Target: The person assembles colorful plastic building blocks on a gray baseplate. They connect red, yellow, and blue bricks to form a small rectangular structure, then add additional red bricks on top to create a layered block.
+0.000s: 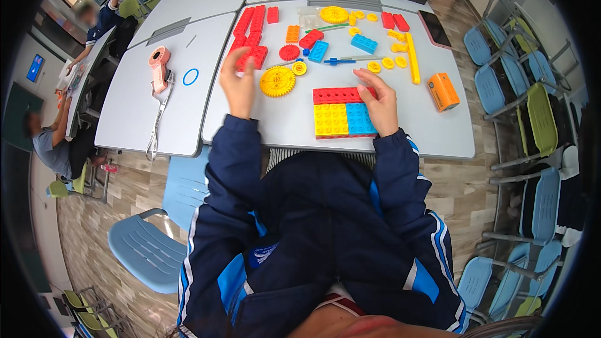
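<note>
Brick slab point(330, 120), long axis left-right, red row point(335, 96) farthest — right hand point(382, 106) at right end, grip unclear — left hand point(239, 91) spread.

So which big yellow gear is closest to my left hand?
The big yellow gear just right of your left hand, beside the small yellow gear. The other big gear lies farther away.

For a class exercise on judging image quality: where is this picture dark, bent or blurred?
Head view, rim: fades to black; head view, right: the row of chairs curves; head view, far left: two people with smeared heads; head view, near centre: the red, yellow and blue brick block shows studs clearly.
</note>
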Action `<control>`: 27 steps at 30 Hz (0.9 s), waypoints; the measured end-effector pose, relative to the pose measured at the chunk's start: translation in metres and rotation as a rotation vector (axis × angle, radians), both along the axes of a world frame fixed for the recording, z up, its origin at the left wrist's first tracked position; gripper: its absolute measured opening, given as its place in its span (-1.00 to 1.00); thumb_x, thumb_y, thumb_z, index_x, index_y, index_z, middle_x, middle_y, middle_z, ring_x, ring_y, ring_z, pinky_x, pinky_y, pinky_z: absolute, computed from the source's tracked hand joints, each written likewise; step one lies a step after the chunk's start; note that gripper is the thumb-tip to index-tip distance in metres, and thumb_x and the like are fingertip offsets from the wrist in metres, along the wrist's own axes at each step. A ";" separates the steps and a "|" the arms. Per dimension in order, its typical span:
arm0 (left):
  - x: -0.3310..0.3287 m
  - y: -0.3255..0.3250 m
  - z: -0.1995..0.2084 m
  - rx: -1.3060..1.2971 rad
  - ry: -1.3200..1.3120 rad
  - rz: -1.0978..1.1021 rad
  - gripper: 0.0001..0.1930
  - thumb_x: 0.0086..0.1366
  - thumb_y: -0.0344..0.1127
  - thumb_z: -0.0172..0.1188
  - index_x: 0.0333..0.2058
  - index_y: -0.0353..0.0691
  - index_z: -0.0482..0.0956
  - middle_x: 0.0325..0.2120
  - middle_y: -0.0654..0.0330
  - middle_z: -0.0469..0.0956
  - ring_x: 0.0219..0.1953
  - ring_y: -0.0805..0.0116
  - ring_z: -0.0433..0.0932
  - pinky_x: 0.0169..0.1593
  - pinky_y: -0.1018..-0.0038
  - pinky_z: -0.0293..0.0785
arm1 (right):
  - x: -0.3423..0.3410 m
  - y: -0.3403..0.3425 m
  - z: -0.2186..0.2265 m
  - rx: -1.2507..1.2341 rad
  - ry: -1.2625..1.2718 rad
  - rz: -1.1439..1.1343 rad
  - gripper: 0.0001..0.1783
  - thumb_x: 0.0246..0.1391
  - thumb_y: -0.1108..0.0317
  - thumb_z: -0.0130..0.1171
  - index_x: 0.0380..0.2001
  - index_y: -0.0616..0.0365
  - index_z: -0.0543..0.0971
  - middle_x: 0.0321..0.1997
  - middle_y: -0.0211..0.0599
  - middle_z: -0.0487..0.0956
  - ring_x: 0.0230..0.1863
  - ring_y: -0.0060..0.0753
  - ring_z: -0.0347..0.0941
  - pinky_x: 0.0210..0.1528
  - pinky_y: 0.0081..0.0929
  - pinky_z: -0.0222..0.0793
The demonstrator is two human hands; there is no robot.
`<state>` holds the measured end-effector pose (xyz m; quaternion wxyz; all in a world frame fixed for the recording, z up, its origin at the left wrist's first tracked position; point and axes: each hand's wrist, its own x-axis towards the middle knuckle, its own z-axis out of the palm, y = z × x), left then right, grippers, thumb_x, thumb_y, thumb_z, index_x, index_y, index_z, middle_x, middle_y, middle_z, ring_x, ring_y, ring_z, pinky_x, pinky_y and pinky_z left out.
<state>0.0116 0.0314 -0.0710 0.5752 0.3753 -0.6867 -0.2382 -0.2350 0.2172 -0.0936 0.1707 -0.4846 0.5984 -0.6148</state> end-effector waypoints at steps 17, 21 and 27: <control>0.050 -0.053 -0.021 0.015 -0.465 0.041 -0.51 0.05 -0.30 0.34 0.03 -0.20 0.61 0.10 -0.22 0.46 -0.01 0.02 0.58 0.06 0.35 0.50 | 0.003 0.003 -0.006 0.001 -0.123 0.050 -0.80 0.21 0.43 0.12 -0.17 0.24 0.66 -0.08 -0.27 0.64 -0.04 -0.45 0.52 0.06 -0.54 0.36; 0.064 -0.060 -0.025 0.107 -0.206 0.015 -0.52 0.06 -0.33 0.33 0.01 -0.27 0.61 0.00 -0.15 0.55 -0.06 0.14 0.59 0.05 0.41 0.47 | 0.004 0.001 -0.006 0.001 -0.130 0.047 -0.80 0.20 0.42 0.12 -0.18 0.25 0.66 -0.08 -0.25 0.64 -0.04 -0.44 0.52 0.06 -0.54 0.36; 0.036 0.002 0.028 0.309 0.197 -0.311 -0.64 0.23 -0.47 0.25 0.02 -0.37 0.58 0.04 0.08 0.54 0.03 0.38 0.50 0.13 0.51 0.39 | 0.002 0.004 -0.006 0.001 -0.123 0.031 -0.79 0.20 0.41 0.12 -0.18 0.24 0.66 -0.08 -0.24 0.64 -0.03 -0.44 0.52 0.06 -0.54 0.36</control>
